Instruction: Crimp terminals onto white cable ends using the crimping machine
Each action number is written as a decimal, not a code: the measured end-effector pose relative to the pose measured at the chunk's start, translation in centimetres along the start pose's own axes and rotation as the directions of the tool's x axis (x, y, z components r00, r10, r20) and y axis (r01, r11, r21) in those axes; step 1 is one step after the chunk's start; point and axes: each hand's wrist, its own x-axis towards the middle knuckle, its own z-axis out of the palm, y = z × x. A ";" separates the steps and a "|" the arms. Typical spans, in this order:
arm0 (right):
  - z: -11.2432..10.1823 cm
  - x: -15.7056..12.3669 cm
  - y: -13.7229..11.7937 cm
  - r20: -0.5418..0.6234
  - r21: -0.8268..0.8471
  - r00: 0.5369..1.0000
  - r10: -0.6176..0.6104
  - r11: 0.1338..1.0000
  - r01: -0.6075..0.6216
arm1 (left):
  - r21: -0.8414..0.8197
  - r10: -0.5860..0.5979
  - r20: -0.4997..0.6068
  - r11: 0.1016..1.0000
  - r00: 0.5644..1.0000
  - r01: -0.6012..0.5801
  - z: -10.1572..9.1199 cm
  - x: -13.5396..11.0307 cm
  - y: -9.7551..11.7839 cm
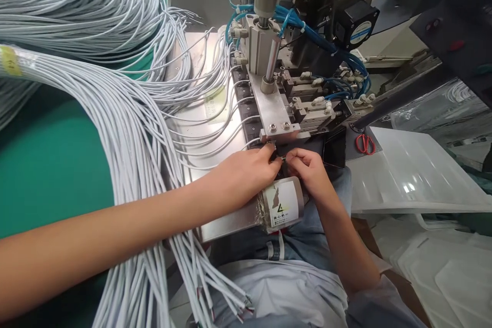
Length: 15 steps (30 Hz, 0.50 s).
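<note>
My left hand (246, 171) and my right hand (309, 169) meet fingertip to fingertip just under the metal press head (280, 130) of a small machine. Both hands pinch the end of a thin grey cable (253, 142) at the machine's black slot. The cable end itself is mostly hidden by my fingers. A large bundle of grey cables (126, 128) sweeps from the upper left, over the green table (49, 164), and hangs off the front edge by my left forearm. A warning label (282, 205) sits on the machine's front below my hands.
Blue air hoses (338, 56) and pneumatic cylinders crowd the machine above. Red scissors (364, 143) lie to the right of it. White plastic trays (415, 174) spread at right. A steel plate (207, 128) lies under the looped cables.
</note>
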 end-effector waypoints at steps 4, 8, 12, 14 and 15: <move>0.3 -0.1 0.3 -0.032 0.047 0.999 0.014 0.999 -0.012 | 0.050 0.018 0.060 0.999 0.998 -0.021 -0.3 0.1 0.1; 0.3 -0.1 0.3 -0.035 0.023 0.999 0.014 1.000 -0.013 | 0.016 0.031 0.004 0.999 1.000 -0.031 -0.1 0.0 -0.1; 0.1 0.0 0.1 -0.067 -0.052 0.997 -0.040 0.998 0.037 | -0.027 0.034 -0.051 0.999 0.998 -0.036 0.2 -0.1 -0.2; 0.2 0.1 -0.1 -0.105 -0.080 0.991 -0.084 0.994 0.076 | -0.038 0.038 -0.066 0.998 0.997 -0.041 0.3 -0.1 -0.2; 0.2 0.1 -0.2 -0.114 -0.093 0.988 -0.100 0.992 0.090 | -0.037 0.040 -0.068 0.998 0.997 -0.042 0.3 -0.1 -0.2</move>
